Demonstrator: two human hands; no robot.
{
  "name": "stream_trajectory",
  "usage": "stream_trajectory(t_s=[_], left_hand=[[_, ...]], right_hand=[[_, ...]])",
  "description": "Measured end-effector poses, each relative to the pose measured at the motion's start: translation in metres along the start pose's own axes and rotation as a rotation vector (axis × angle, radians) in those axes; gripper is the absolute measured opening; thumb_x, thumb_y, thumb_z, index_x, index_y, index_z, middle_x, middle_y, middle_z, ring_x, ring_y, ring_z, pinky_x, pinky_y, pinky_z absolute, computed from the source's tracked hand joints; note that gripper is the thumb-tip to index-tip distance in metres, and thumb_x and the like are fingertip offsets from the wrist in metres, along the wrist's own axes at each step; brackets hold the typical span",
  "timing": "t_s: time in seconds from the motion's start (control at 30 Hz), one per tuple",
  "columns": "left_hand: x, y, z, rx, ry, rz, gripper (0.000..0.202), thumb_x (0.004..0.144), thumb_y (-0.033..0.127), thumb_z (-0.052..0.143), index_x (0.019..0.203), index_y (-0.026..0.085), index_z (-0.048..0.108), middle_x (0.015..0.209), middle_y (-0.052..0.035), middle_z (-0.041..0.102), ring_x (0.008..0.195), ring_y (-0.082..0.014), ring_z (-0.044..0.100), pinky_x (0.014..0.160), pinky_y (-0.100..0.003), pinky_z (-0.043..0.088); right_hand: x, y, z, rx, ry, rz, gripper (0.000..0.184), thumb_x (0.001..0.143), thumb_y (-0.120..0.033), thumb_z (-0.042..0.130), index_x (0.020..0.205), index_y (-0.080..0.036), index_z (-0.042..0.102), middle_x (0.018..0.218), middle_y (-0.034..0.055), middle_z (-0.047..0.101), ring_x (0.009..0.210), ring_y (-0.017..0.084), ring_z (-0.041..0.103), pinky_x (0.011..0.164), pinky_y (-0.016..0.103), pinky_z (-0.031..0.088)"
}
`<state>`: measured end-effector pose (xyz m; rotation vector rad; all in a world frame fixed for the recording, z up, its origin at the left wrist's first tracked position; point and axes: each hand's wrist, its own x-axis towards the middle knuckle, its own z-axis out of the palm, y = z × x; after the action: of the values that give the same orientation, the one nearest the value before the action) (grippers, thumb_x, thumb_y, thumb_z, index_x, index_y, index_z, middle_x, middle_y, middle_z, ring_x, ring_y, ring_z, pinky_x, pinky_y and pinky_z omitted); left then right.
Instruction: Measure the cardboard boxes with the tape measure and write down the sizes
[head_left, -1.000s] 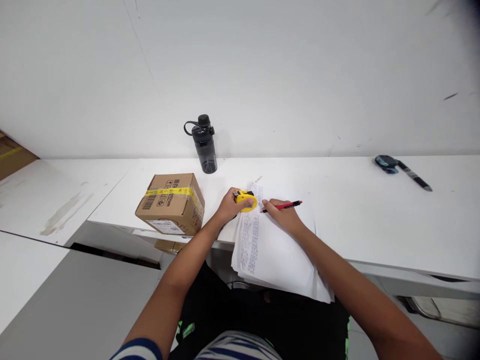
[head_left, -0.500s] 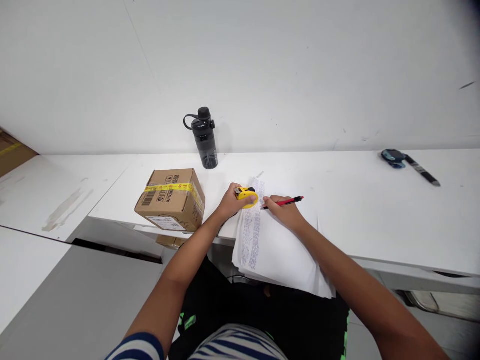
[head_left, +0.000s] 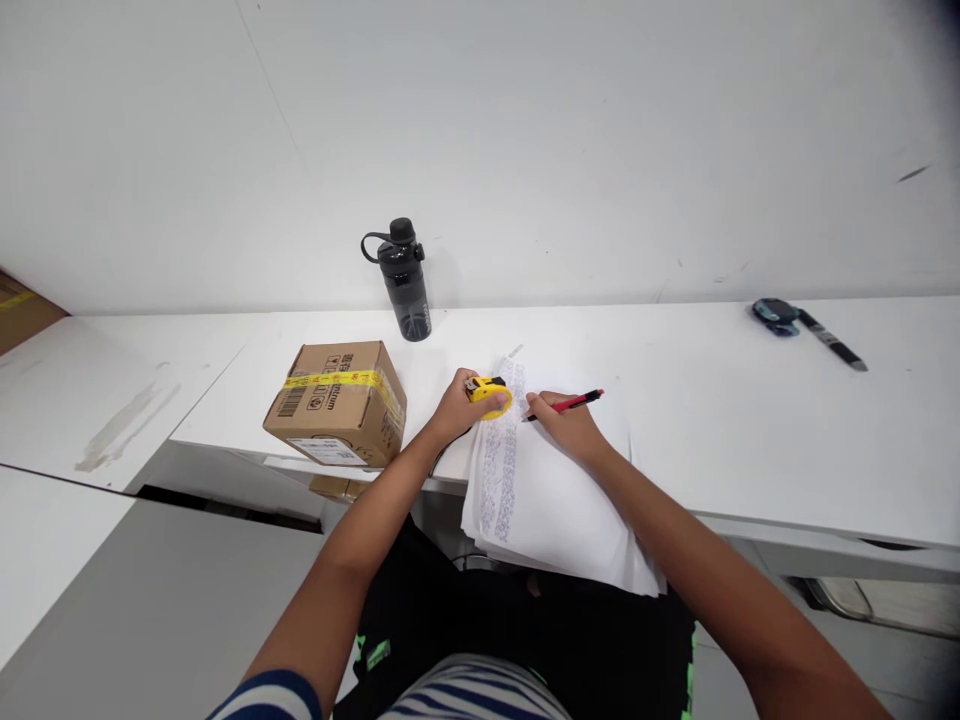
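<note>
A yellow and black tape measure is gripped in my left hand, over the left part of the paper sheets. My right hand is closed around a red and black pen, its tip end low over the page. Beneath both hands lies a stack of white paper sheets, overhanging the table's front edge. Two dense columns of small blue marks run down the left side of the top sheet.
Left of my hands a taped cardboard box stands on the white table. Behind it is a dark water bottle. At the far right lie a black and grey marker and a dark blue object. A white wall rises behind.
The whole view has shifted slightly, with things appearing a little further left. Both hands keep the same hold and nearly the same place over the paper.
</note>
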<state>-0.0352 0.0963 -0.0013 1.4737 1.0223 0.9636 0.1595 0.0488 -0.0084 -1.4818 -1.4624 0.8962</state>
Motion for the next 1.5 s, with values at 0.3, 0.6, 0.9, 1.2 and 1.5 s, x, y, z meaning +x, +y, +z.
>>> stream_trajectory(t_s=[0.3,0.6,0.9,1.2,1.5], left_hand=[[-0.0006,0.0027,0.0003,0.008,-0.007,0.000,0.056,0.064,0.051,0.079,0.092,0.021,0.040,0.079,0.0054,0.047,0.066,-0.0082,0.047,0.061,-0.022,0.041],[0.0000,0.0000,-0.0005,0.013,0.000,-0.005,0.057,0.064,0.052,0.080,0.092,0.021,0.041,0.079,0.0050,0.048,0.066,-0.0080,0.047,0.061,-0.021,0.040],[-0.0003,-0.0001,-0.0005,0.020,0.000,0.003,0.055,0.064,0.050,0.080,0.092,0.021,0.041,0.079,0.0052,0.047,0.065,-0.0077,0.046,0.060,-0.021,0.040],[-0.0009,0.0002,-0.0005,0.019,-0.011,0.006,0.055,0.065,0.050,0.079,0.093,0.021,0.042,0.080,0.0047,0.048,0.066,-0.0079,0.046,0.060,-0.021,0.040],[0.0043,0.0008,0.0000,0.014,-0.023,-0.002,0.056,0.064,0.051,0.080,0.093,0.021,0.042,0.080,0.0046,0.049,0.066,-0.0083,0.047,0.060,-0.021,0.040]], right_hand=[[-0.0011,-0.0024,-0.0014,0.001,0.003,-0.011,0.040,0.084,-0.050,0.052,0.061,-0.020,0.065,0.067,0.0042,0.068,0.068,0.020,0.060,0.067,0.032,0.045],[-0.0018,-0.0039,-0.0007,0.011,0.047,0.007,0.040,0.084,-0.050,0.053,0.059,-0.021,0.064,0.067,0.0038,0.068,0.068,0.020,0.060,0.067,0.032,0.045],[-0.0019,-0.0050,-0.0009,0.014,0.065,0.012,0.039,0.083,-0.049,0.053,0.059,-0.020,0.064,0.064,0.0034,0.066,0.067,0.020,0.058,0.067,0.032,0.045],[-0.0019,-0.0064,-0.0017,0.010,0.070,0.015,0.039,0.082,-0.048,0.053,0.055,-0.020,0.062,0.059,0.0026,0.063,0.063,0.019,0.056,0.064,0.031,0.043],[0.0023,-0.0058,-0.0014,0.004,0.187,0.025,0.042,0.084,-0.053,0.050,0.061,-0.021,0.063,0.068,0.0041,0.067,0.072,0.021,0.061,0.071,0.033,0.047]])
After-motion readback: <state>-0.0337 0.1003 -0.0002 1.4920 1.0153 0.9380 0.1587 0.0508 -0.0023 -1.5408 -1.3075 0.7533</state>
